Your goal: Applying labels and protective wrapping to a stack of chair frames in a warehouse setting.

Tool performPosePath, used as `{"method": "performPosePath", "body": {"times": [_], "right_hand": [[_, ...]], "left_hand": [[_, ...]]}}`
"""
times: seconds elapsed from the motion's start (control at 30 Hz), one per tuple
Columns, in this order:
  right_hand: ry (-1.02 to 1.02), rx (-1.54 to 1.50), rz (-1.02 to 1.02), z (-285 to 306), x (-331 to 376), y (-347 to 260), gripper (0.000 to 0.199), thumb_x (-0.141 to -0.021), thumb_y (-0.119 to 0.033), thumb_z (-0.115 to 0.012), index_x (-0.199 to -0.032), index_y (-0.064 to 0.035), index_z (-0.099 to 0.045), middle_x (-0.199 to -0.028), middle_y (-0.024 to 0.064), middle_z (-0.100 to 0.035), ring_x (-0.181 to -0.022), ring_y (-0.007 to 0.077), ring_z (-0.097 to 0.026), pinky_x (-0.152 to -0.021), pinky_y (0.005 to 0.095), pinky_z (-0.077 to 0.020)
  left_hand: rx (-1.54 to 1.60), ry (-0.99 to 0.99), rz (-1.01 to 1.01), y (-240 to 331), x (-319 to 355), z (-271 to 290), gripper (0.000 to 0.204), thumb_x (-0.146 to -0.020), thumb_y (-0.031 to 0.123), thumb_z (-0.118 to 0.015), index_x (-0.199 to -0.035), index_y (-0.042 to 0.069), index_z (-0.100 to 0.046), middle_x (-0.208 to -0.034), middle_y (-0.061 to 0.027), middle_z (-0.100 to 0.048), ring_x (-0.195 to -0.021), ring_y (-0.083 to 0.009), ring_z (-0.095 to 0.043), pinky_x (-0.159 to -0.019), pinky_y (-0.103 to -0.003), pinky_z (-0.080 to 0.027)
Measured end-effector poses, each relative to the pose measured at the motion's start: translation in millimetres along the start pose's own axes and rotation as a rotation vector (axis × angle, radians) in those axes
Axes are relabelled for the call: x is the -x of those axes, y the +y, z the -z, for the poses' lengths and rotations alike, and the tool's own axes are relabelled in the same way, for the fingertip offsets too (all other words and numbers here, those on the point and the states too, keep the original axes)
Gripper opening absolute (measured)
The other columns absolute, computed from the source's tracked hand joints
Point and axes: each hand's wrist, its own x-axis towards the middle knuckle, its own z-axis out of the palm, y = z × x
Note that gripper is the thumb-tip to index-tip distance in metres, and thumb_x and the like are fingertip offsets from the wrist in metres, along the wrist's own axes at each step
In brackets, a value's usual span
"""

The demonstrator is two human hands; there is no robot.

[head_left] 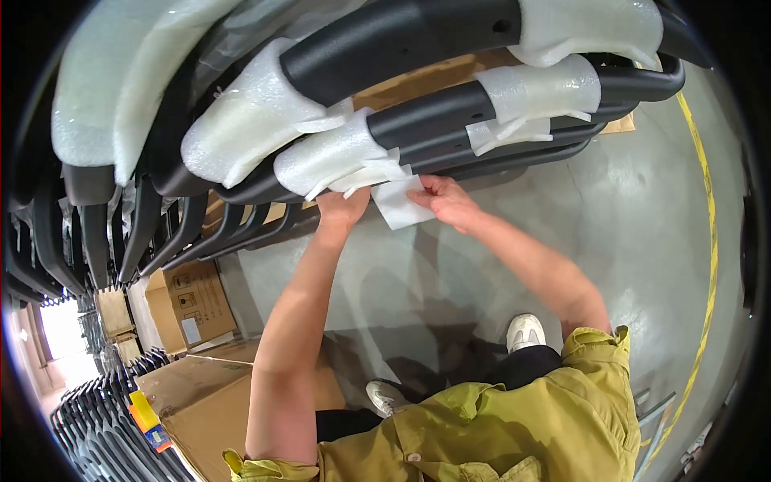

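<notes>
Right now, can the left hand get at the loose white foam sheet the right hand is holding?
Probably yes. The left hand is up at the foam wrap on the black frame part, right beside the foam sheet pinched by the right hand; nothing sits between them.

Brown cardboard box (193, 309) with white label (191, 330) lower left, flat cartons (210, 402) below

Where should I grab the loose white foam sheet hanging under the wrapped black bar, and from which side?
Pinch the foam sheet at its free lower corner, coming from below. It hangs flat beneath the black bar, and the right hand already holds its upper edge, while the left hand presses the wrap.
</notes>
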Motion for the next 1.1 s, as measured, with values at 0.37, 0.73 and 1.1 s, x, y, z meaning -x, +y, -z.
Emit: {"method": "performPosePath", "body": {"times": [0.37,0.73,1.1], "right_hand": [[-0.007,-0.352,-0.287,-6.8,20.6,22.5,0.029,-0.076,-0.014,-0.06,-0.101,-0.0025,-0.05,-0.092,0.007,-0.057,-0.08,0.0159,-0.057,-0.072,0.029,-0.045],[0.089,-0.317,-0.077,-20.1,13.9,6.0,0.025,-0.075,-0.006,-0.058,-0.095,0.0054,-0.049,-0.083,0.0131,-0.058,-0.07,0.0189,-0.059,-0.063,0.0293,-0.0506],[0.085,-0.1,0.024,-24.7,9.8,-17.6,0.015,-0.076,-0.009,-0.057,-0.082,0.0035,-0.055,-0.068,0.0095,-0.059,-0.054,0.0155,-0.057,-0.049,0.0269,-0.0492]], "left_hand": [[0.27,0.126,0.141,15.7,11.4,-4.5,0.027,-0.077,0.022,-0.049,-0.097,0.006,-0.057,-0.101,-0.012,-0.056,-0.1,-0.0307,-0.048,-0.085,-0.041,-0.034],[0.547,0.591,0.291,58.0,24.6,-6.7,0.013,-0.075,0.01,-0.057,-0.085,0.002,-0.058,-0.085,-0.0119,-0.058,-0.078,-0.0313,-0.051,-0.075,-0.039,-0.037],[0.097,0.379,-0.424,30.7,39.7,18.3,0.015,-0.068,0.007,-0.062,-0.082,0.003,-0.058,-0.087,-0.006,-0.056,-0.083,-0.0224,-0.053,-0.074,-0.034,-0.041]]}}
